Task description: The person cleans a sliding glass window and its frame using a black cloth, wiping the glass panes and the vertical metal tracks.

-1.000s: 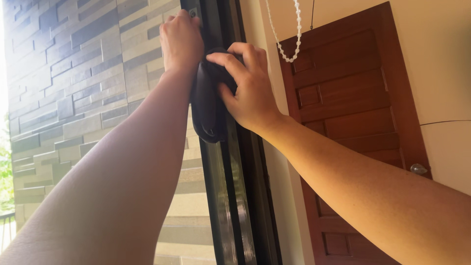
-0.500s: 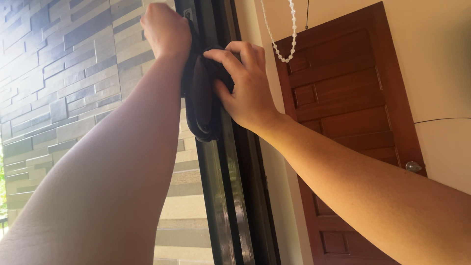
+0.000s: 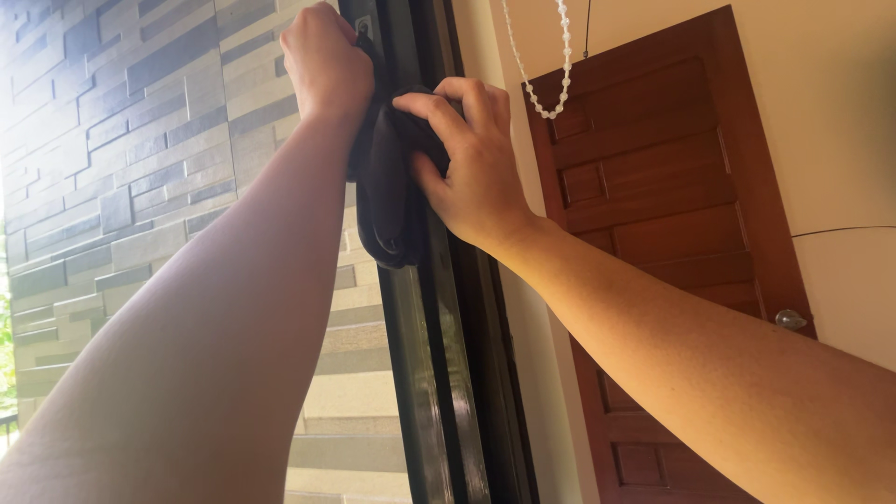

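Note:
A dark cloth (image 3: pixel 387 196) hangs folded against the black frame (image 3: pixel 439 373) of a sliding glass door. My left hand (image 3: pixel 325 65) is raised high and grips the cloth's upper end against the frame. My right hand (image 3: pixel 471 163) presses the cloth from the right, fingers curled over its top fold. Both forearms reach up from the bottom of the view. The cloth's lower end dangles free below my hands.
Through the glass stands a grey and beige stacked-stone wall (image 3: pixel 140 140). To the right is a brown panelled wooden door (image 3: pixel 653 187) with a round metal knob (image 3: pixel 791 319), a cream wall (image 3: pixel 821 112), and a white bead cord (image 3: pixel 551 84) hanging from above.
My left hand rose a little up the frame, then settled slightly right. The cloth and my right hand stay in nearly the same place.

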